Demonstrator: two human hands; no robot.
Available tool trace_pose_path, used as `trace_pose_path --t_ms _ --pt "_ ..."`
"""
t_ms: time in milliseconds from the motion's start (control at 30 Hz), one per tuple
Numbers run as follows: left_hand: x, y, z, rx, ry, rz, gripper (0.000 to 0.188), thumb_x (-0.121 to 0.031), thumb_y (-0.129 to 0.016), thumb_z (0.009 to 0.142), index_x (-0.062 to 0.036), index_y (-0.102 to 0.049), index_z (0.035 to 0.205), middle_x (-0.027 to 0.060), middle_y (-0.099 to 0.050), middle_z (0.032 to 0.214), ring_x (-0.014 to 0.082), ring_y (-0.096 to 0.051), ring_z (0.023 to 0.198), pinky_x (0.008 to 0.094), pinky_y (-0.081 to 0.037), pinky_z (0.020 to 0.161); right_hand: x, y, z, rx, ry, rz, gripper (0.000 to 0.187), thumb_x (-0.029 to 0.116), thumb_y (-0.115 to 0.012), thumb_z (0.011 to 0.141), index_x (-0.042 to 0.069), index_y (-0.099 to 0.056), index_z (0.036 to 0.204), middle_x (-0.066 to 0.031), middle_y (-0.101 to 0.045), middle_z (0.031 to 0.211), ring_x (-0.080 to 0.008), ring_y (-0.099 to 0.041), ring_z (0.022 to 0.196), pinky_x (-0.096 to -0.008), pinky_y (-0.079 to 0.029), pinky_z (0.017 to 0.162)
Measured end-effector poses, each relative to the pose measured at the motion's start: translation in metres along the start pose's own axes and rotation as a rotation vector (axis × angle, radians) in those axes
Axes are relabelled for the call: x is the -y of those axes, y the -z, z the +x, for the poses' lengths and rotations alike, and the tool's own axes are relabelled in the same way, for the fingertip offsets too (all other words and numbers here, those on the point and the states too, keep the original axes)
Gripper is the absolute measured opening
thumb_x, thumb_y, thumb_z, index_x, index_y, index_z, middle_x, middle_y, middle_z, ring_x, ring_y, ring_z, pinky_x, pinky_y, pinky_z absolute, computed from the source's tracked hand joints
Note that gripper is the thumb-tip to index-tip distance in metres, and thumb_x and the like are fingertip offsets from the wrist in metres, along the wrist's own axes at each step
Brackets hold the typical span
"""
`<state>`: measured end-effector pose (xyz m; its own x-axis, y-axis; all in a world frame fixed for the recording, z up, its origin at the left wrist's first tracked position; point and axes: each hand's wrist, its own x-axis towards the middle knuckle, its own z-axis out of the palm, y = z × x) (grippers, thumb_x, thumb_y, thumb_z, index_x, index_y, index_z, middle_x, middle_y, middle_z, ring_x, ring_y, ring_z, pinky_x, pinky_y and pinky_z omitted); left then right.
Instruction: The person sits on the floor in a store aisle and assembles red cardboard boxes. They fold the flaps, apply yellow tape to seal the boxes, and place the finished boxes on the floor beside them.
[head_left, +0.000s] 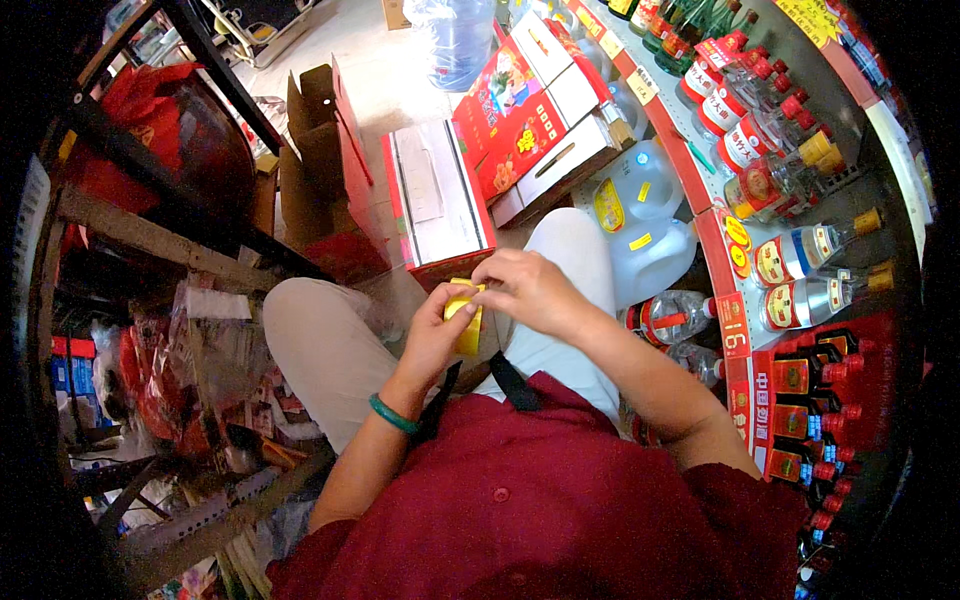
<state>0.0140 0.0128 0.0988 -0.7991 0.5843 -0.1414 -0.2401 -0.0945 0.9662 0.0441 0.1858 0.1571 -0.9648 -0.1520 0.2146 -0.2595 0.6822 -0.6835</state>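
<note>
In front of my lap, my left hand (428, 335) grips a small yellow pad of sticker labels (468, 338) between thumb and fingers. My right hand (530, 290) is closed, its thumb and fingertips pinching at the pad's upper edge. Whether a single label is lifted there I cannot make out. Just right of my knee stand clear plastic jugs (650, 265) of liquid, and small yellow labels (641, 241) like the pad's colour stick to them. Beyond my hands a red and white carton (436, 200) sits on the floor.
Shelves (700, 190) of bottles curve along my right, with clear bottles (790, 255) and dark red-capped ones (800, 420). A red printed carton (510, 115) leans ahead. An open cardboard box (325, 160) stands at the far left, beside a rack (170, 225) holding bagged goods.
</note>
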Motion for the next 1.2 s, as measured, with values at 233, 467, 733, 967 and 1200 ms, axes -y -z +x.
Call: trace_pose_path --t_ms 233,467,733,967,1200 --pt "0.000 0.000 -0.010 -0.013 0.025 0.068 0.015 -0.007 -0.056 0.086 -0.0045 -0.054 0.101 0.0003 -0.056 0.087 0.0084 -0.054 0.080 0.0231 -0.045 0.068 0.009 -0.024 0.003 -0.135 -0.004 -0.080 0.017 0.018 -0.066 0.074 0.006 -0.056 0.080 -0.0074 -0.060 0.074 -0.0241 -0.060 0.070 -0.0357 -0.045 0.061" --pt "0.008 0.000 -0.011 -0.032 -0.014 0.175 0.022 -0.006 -0.056 0.084 -0.0029 -0.054 0.106 0.0012 -0.057 0.090 0.0088 -0.053 0.082 0.0239 -0.045 0.072 0.007 -0.031 -0.001 -0.103 0.175 -0.336 0.013 0.015 -0.064 0.073 0.008 -0.054 0.078 -0.0072 -0.054 0.073 -0.0257 -0.055 0.072 -0.0366 -0.042 0.063" --pt "0.021 0.011 -0.007 -0.007 0.036 0.254 0.027 -0.006 -0.057 0.083 -0.0019 -0.054 0.109 0.0040 -0.059 0.093 0.0119 -0.055 0.086 0.0260 -0.045 0.075 0.000 -0.045 -0.010 -0.040 0.239 -0.395 0.011 0.012 -0.059 0.075 0.006 -0.050 0.077 -0.0088 -0.053 0.073 -0.0262 -0.054 0.071 -0.0369 -0.041 0.063" --pt "0.038 0.018 -0.008 0.042 0.094 0.365 0.031 -0.011 -0.060 0.083 -0.0040 -0.052 0.113 0.0031 -0.059 0.097 0.0128 -0.054 0.089 0.0273 -0.045 0.079 0.001 -0.051 -0.019 0.013 0.195 -0.422 0.007 0.012 -0.052 0.075 0.006 -0.051 0.078 -0.0093 -0.057 0.074 -0.0240 -0.058 0.073 -0.0361 -0.044 0.064" --pt "0.032 0.019 -0.018 0.086 0.063 -0.038 0.031 -0.011 -0.058 0.086 -0.0044 -0.047 0.115 0.0041 -0.056 0.103 0.0108 -0.053 0.092 0.0239 -0.043 0.081 0.007 -0.028 -0.014 -0.009 -0.012 -0.120 0.009 0.011 -0.059 0.077 0.004 -0.053 0.080 -0.0133 -0.057 0.074 -0.0328 -0.058 0.071 -0.0403 -0.045 0.063"
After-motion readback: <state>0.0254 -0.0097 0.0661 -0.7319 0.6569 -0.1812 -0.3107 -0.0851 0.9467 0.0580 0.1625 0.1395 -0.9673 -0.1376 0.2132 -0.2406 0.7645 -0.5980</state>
